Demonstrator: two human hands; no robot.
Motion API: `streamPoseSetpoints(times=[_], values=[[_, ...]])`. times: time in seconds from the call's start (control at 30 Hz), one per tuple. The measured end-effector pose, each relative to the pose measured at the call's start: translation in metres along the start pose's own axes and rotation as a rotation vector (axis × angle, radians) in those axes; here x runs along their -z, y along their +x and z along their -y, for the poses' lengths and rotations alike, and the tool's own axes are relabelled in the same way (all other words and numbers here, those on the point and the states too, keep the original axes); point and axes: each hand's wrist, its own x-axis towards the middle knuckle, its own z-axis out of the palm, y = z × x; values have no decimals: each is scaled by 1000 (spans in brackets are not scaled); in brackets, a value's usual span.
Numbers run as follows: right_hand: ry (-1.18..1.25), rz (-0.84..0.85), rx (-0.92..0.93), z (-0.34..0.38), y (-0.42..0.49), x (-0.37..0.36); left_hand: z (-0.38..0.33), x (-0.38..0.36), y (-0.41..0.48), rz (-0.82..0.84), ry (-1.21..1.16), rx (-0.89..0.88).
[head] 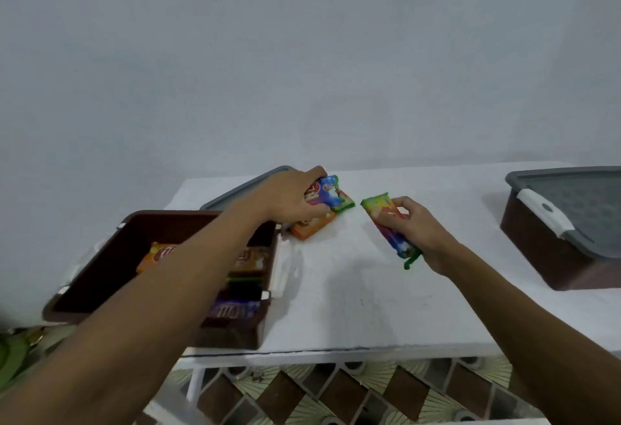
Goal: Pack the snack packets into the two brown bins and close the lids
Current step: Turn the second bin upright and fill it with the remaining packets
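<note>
Gathering loose packets near the table's [353,290] far edge: left hand [292,199] curls round a multicoloured packet [331,191] atop an orange packet [312,228]; right hand [420,229] grips a rainbow packet [389,223]. Next, carry both into the open brown bin [235,330], front-left.

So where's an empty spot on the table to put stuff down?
The bare table between the open brown bin and the right hand with its packet is free, as is the back strip before the closed bin. It is crowded by the left hand, gripping loose packets beside the grey lid.
</note>
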Motion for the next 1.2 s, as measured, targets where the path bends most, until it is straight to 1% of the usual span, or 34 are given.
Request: streamPoseSetpoints(times=[0.1, 0.2, 0.37, 0.5, 0.57, 0.63, 0.7, 0.8, 0.9, 1.0, 1.13, 1.2], values=[[-64, 115, 62, 31, -4, -48, 43, 27, -39, -4, -26, 40], [-246, 148, 164, 61, -4, -96, 87, 42, -78, 26, -31, 75], [-697, 229, 394, 97, -5, -159, 150, 45, -131, 62, 1, 61], [-1014, 301, 540, 109, -3, -199, 175, 35, -152, 104, 15, 33], [-1124, 301, 581, 102, 3, -219, 184, 29, -159, 155, 84, 1], [-1217, 258, 625, 88, 6, -236, 192, 21, -164, 200, 223, -47], [-1298, 219, 677, 73, 5, -247, 195, 13, -169, 186, 332, -92], [-1352, 249, 673, 57, 5, -255, 195, 9, -170, 143, 388, -125], [-1355, 270, 671, 53, 5, -257, 194, 7, -169, 160, 390, -148], [-1408, 291, 668, 51, 5, -260, 196, 7, -170, 171, 404, -163], [-1320, 291, 623, 53, 8, -261, 195, 5, -167, 191, 428, -162], [-1324, 286, 626, 51, 8, -260, 192, 2, -167, 208, 453, -146]])
